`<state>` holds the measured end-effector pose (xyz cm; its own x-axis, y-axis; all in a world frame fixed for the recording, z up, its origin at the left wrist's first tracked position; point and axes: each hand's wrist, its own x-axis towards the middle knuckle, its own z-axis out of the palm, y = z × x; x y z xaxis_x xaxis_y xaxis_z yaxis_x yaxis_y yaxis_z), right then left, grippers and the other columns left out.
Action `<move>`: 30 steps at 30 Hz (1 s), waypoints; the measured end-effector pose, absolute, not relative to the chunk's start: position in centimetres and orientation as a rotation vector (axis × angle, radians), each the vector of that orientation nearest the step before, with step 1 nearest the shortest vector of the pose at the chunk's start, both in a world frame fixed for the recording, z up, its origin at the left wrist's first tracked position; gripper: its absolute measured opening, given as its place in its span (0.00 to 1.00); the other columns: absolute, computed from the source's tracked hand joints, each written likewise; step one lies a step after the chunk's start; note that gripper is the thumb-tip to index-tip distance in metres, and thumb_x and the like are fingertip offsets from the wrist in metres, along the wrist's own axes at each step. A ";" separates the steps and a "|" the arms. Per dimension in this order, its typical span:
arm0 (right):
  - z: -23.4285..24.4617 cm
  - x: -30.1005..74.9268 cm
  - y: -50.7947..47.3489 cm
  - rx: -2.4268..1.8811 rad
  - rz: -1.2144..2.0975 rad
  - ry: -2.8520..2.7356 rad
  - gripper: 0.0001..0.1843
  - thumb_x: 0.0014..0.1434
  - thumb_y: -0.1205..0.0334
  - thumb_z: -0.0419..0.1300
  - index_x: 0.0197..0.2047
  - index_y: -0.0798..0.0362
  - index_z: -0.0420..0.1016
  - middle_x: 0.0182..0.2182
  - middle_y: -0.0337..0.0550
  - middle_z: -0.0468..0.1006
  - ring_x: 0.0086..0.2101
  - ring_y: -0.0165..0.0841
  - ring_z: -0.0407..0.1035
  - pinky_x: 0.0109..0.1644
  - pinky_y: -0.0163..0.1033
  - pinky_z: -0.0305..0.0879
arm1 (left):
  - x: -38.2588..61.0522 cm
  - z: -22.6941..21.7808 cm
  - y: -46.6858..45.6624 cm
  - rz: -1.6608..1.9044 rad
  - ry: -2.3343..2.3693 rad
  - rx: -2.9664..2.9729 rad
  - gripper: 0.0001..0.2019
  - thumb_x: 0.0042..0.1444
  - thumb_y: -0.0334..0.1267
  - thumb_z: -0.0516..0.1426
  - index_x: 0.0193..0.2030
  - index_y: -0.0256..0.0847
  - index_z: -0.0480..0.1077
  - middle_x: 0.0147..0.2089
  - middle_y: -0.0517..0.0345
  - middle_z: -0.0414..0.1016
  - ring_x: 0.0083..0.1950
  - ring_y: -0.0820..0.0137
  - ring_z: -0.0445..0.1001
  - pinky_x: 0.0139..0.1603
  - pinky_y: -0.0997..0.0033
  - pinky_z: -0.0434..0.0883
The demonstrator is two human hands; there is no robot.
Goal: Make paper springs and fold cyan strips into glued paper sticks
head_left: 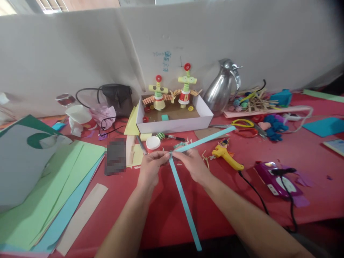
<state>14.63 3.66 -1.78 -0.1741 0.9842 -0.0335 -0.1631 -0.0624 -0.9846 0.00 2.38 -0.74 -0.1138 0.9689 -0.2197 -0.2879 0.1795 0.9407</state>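
Note:
My left hand [151,166] and my right hand [191,162] meet over the red table [236,190], fingers pinched together at the crossing of two light blue paper strips. One blue paper strip [206,139] runs up to the right toward the scissors. The other blue paper strip [184,202] runs down toward me, past the table's front edge. Both hands grip the joint where the strips overlap. Just behind the hands lie a white lid [153,143] and a small folded paper spring [160,135].
A white box [174,123] holds two paper robot figures [172,91]. A steel jug [221,87] stands behind it. A yellow glue gun [227,157], yellow scissors [243,123], a purple device [275,177], a black bag [116,96] and stacked coloured sheets [45,193] lie around.

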 end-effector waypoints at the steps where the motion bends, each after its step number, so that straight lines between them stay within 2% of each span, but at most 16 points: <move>1: -2.0 14.6 3.8 -1.037 1.492 -1.130 0.11 0.54 0.53 0.64 0.27 0.52 0.76 0.27 0.39 0.79 0.30 0.34 0.72 0.37 0.40 0.68 | 0.0 -0.7 2.3 1.276 1.186 0.782 0.12 0.36 0.39 0.72 0.28 0.36 0.80 0.25 0.57 0.77 0.25 0.77 0.68 0.31 0.74 0.68; 5: -2.3 14.6 4.0 -1.034 1.484 -1.044 0.12 0.52 0.51 0.67 0.29 0.52 0.78 0.28 0.40 0.80 0.32 0.35 0.74 0.41 0.42 0.70 | 0.0 -0.6 2.3 1.206 1.135 0.734 0.12 0.41 0.39 0.71 0.32 0.37 0.81 0.28 0.56 0.78 0.27 0.77 0.70 0.33 0.75 0.69; 9: -2.1 14.7 3.9 -0.959 1.518 -1.038 0.11 0.53 0.52 0.67 0.31 0.53 0.80 0.30 0.42 0.82 0.34 0.36 0.76 0.46 0.43 0.70 | -0.1 -0.2 2.4 1.172 1.109 0.650 0.11 0.39 0.37 0.72 0.30 0.35 0.80 0.24 0.58 0.76 0.25 0.78 0.70 0.31 0.78 0.69; 18: -1.7 14.9 4.0 -0.938 1.611 -1.008 0.13 0.49 0.51 0.69 0.31 0.52 0.79 0.30 0.40 0.82 0.34 0.34 0.75 0.46 0.44 0.70 | -0.6 -0.6 2.8 1.199 1.084 0.591 0.12 0.38 0.36 0.72 0.30 0.33 0.79 0.25 0.57 0.76 0.27 0.78 0.73 0.29 0.80 0.69; 24: -2.0 14.6 4.0 -0.915 1.549 -1.060 0.14 0.38 0.57 0.75 0.27 0.50 0.77 0.28 0.36 0.79 0.34 0.34 0.74 0.45 0.44 0.71 | -0.8 -0.7 3.1 1.239 1.092 0.514 0.13 0.36 0.36 0.72 0.29 0.34 0.79 0.23 0.59 0.76 0.24 0.79 0.70 0.28 0.80 0.69; 30: -2.6 14.1 3.7 -0.901 1.437 -1.114 0.13 0.44 0.53 0.73 0.33 0.48 0.81 0.33 0.40 0.82 0.39 0.38 0.76 0.46 0.46 0.72 | -0.6 -0.5 2.9 1.287 1.109 0.553 0.14 0.35 0.37 0.72 0.29 0.33 0.79 0.24 0.56 0.77 0.25 0.78 0.71 0.28 0.78 0.67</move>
